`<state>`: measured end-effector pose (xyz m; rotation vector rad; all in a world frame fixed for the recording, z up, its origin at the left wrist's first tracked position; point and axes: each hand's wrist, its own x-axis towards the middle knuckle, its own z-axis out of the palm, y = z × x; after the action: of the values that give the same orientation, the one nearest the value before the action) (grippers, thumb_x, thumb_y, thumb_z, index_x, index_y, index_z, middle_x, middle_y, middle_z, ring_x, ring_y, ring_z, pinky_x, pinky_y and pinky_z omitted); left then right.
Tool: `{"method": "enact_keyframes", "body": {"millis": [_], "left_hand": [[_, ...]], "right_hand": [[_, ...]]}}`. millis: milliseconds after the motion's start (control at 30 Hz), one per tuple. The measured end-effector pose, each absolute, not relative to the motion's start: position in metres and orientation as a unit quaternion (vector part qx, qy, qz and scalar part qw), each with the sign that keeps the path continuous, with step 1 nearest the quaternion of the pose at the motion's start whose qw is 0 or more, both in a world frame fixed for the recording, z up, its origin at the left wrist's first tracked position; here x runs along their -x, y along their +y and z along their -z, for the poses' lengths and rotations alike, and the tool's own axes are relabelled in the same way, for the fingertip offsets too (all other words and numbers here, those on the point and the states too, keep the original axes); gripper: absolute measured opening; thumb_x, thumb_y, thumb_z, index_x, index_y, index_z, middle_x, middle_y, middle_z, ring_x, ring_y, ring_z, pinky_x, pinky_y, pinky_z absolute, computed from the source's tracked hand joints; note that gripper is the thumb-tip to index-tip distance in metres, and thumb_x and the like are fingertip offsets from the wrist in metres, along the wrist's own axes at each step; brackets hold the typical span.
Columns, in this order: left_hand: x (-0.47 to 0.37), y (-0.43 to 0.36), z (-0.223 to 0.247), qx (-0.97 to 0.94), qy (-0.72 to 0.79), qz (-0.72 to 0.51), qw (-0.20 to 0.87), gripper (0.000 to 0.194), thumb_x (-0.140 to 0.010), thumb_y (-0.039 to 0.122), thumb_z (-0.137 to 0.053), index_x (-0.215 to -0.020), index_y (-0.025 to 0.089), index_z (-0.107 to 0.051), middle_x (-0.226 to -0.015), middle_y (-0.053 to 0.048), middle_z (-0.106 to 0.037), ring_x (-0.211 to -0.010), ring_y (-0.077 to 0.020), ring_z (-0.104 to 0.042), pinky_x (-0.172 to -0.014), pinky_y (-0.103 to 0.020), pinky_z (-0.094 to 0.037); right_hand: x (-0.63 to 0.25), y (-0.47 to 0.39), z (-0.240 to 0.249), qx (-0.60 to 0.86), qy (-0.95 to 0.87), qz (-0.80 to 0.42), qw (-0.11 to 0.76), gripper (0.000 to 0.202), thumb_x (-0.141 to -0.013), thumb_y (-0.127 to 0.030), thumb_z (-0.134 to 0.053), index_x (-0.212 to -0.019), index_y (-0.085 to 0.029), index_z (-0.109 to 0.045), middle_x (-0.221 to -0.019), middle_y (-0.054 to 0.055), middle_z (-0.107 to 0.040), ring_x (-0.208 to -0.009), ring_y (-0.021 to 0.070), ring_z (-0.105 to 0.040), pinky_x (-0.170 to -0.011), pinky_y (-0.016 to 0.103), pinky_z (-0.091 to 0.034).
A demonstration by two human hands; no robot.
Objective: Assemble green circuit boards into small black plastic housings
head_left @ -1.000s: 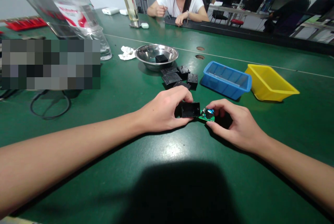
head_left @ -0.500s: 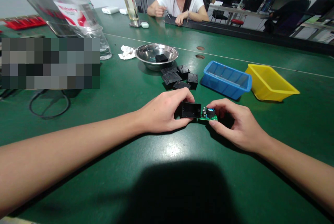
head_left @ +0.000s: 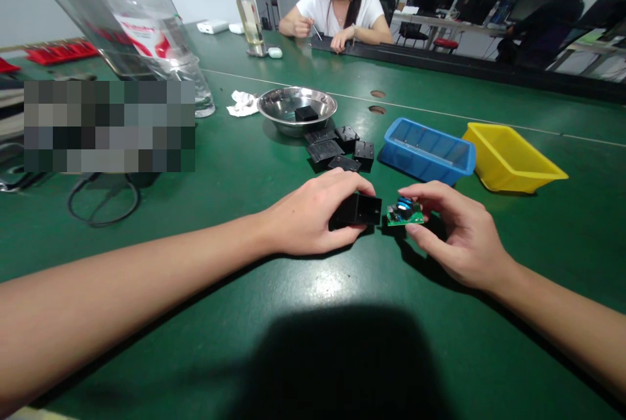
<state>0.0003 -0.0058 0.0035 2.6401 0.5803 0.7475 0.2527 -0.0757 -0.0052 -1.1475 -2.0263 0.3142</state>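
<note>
My left hand (head_left: 337,211) is closed round a black plastic case (head_left: 368,210), whose open side faces right. Between the fingertips of my right hand (head_left: 457,234) is a small green circuit board (head_left: 405,212) with a blue-and-black coil and other parts on it. A narrow gap separates the board from the mouth of the case. Just beyond my left hand lie several more black cases (head_left: 323,152) in a loose cluster. One black case (head_left: 306,113) sits inside a steel bowl (head_left: 274,121).
Right of the cluster stand a blue bin (head_left: 430,162) and a yellow bin (head_left: 518,175). A crumpled tissue (head_left: 243,104) lies by the bowl. Bottles (head_left: 250,19), a cable (head_left: 105,221) and a blurred-out area are at left. Across the table (head_left: 220,322) sits a person (head_left: 325,9) holding a thin tool.
The circuit board in my right hand has moved right, away from the case, opening a gap. The case in my left hand has turned slightly. The whole view has shifted a little.
</note>
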Motion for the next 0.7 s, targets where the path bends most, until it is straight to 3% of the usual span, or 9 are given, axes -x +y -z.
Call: {"method": "enact_keyframes", "body": {"millis": [233,500,700], "left_hand": [[-0.0001,-0.0087,-0.0032,-0.919,0.233,-0.253,0.192,0.034,-0.086,0.028,-0.067,-0.118,0.018,-0.056,-0.111,-0.005,-0.070,-0.102,-0.0195,-0.068,-0.090,-0.029,-0.052],[-0.0006,-0.0071,-0.0034,-0.932,0.216,-0.222,0.186,0.035,-0.082,0.030,-0.067,-0.114,0.019,-0.056,-0.104,-0.005,-0.068,-0.093,-0.0199,-0.066,-0.083,-0.030,-0.052],[-0.0010,-0.0064,-0.0036,-0.943,0.187,-0.190,0.199,0.033,-0.083,0.037,-0.068,-0.109,0.019,-0.059,-0.097,-0.006,-0.068,-0.087,-0.0200,-0.065,-0.078,-0.029,-0.050]], "right_hand": [[-0.2550,-0.0774,0.0087,0.443,-0.797,-0.120,0.392,0.031,-0.087,-0.019,-0.066,-0.117,-0.024,-0.061,-0.101,0.004,-0.069,-0.080,0.0184,-0.063,-0.070,0.034,-0.053],[-0.2538,-0.0796,0.0110,0.389,-0.792,-0.083,0.464,0.042,-0.085,-0.011,-0.067,-0.123,-0.028,-0.058,-0.108,0.006,-0.067,-0.092,0.0222,-0.065,-0.072,0.035,-0.053],[-0.2513,-0.0786,0.0082,0.393,-0.829,-0.078,0.392,0.040,-0.086,-0.014,-0.068,-0.122,-0.026,-0.057,-0.106,0.005,-0.069,-0.080,0.0177,-0.065,-0.069,0.031,-0.054]]}}
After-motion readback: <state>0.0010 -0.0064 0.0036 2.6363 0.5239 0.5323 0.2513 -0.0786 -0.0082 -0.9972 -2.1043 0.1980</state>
